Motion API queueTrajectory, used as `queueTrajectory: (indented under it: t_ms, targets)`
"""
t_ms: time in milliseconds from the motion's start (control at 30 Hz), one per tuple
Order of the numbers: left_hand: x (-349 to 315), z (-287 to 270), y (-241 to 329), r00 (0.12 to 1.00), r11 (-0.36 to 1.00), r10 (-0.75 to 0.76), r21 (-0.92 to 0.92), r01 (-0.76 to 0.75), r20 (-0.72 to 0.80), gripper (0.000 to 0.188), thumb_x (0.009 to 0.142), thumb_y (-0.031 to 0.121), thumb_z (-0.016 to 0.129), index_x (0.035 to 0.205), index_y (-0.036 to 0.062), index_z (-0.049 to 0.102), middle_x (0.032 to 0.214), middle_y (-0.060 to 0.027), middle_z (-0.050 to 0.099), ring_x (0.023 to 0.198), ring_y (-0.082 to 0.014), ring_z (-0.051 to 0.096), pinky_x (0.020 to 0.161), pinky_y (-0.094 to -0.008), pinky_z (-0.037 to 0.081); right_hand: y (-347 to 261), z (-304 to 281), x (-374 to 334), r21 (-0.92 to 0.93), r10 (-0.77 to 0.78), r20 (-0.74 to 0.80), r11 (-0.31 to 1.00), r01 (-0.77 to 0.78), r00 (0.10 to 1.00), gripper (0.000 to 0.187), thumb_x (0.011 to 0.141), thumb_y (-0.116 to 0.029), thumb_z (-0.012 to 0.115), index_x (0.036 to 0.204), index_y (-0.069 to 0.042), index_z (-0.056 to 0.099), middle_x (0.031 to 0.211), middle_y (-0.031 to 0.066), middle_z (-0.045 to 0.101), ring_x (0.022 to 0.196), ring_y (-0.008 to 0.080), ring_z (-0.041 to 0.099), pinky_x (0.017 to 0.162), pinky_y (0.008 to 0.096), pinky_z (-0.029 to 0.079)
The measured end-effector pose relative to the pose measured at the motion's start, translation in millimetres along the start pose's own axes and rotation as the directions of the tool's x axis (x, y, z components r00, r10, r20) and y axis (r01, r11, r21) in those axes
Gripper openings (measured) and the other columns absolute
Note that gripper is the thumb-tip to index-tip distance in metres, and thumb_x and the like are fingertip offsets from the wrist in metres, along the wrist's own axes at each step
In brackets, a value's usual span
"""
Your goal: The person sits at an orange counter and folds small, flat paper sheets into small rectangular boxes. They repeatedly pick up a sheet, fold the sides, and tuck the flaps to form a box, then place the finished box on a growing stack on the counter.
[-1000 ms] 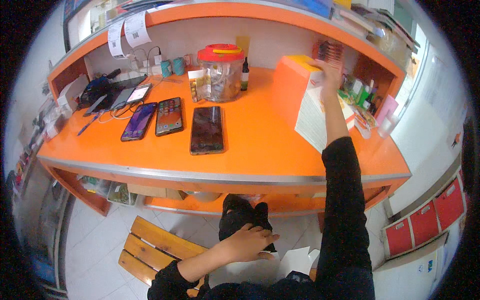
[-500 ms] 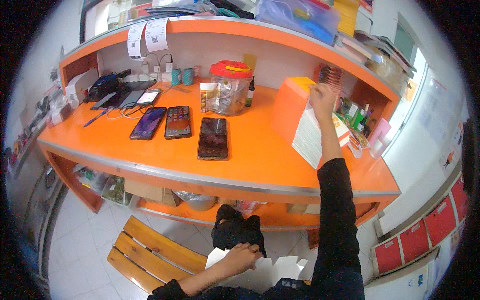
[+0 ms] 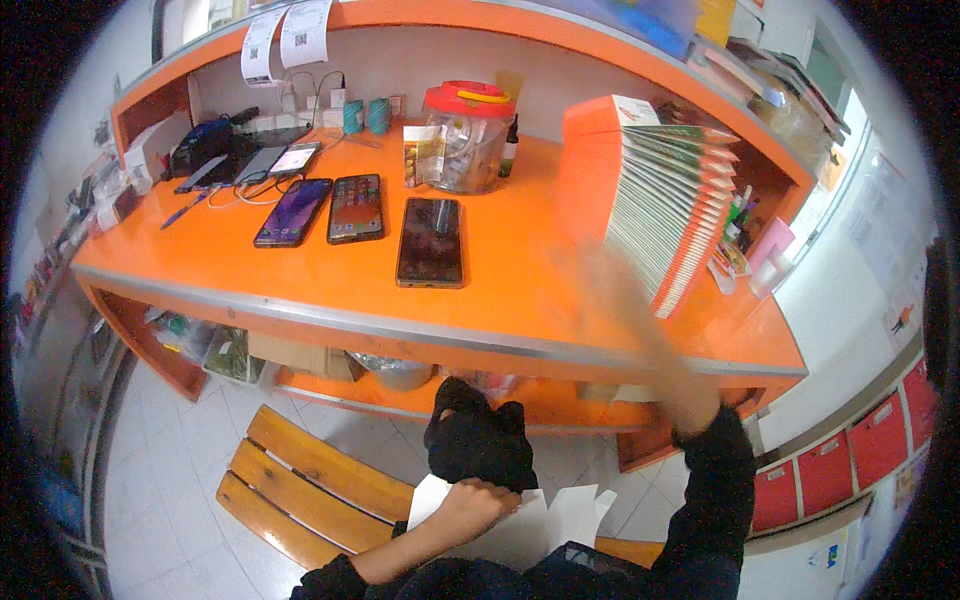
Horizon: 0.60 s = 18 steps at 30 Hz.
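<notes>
Fanned stack of flat orange-and-white pieces stands right of centre in the frame, upright on the orange table, splaying toward the right; whether they are folded cartons or booklets, I cannot tell. The right hand is a blur in front of its lower left side, so I cannot tell whether that grip is clenched or released, or touching. At bottom centre, the left hand rests, fingers curled, on an open white carton in the lap; whether its grip grasps the edge is unclear.

At upper centre, a clear jar with a red lid holds pale, indistinct items, a small printed box just beside it. Two paper slips bearing print and square codes hang at upper left. Three phones lie left of centre; orange tabletop stretches from the rightmost to the stack and down to the metal-trimmed front edge.
</notes>
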<state>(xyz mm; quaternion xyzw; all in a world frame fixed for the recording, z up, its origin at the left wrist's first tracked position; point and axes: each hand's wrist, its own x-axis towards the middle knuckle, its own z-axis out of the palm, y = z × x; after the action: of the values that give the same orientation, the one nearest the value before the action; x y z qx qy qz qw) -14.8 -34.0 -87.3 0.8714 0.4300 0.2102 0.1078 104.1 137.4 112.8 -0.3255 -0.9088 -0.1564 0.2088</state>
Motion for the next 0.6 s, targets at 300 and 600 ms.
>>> queueTrajectory:
  t_ms: [300, 600]
  targets:
    - [-10, -13, -28, 0.984, 0.955, -0.178, -0.245, 0.169, -0.016, 0.023, 0.076, 0.026, 0.054, 0.088, 0.0067, 0.060, 0.085, -0.0103, 0.057, 0.078, -0.0280, 0.057, 0.068, -0.0365, 0.045, -95, 82, -203, 0.346, -0.195, 0.341, 0.936, 0.070, 0.920, 0.063, 0.071, -0.042, 0.056, 0.118, -0.003, 0.041, 0.107, 0.0137, 0.050, 0.091, 0.0276, 0.050, 0.075, 0.0340, 0.043]
    - [-28, -24, -49, 0.965, 0.784, -0.087, -0.580, 0.220, 0.248, 0.028, 0.083, 0.027, 0.047, 0.099, 0.0060, 0.056, 0.087, -0.0134, 0.059, 0.082, -0.0296, 0.056, 0.072, -0.0355, 0.044, -108, 119, -260, 0.494, -0.295, -0.042, 0.824, 0.276, 0.955, 0.026, 0.070, -0.014, 0.059, 0.093, -0.002, 0.055, 0.103, 0.0118, 0.052, 0.094, 0.0264, 0.051, 0.075, 0.0339, 0.045]
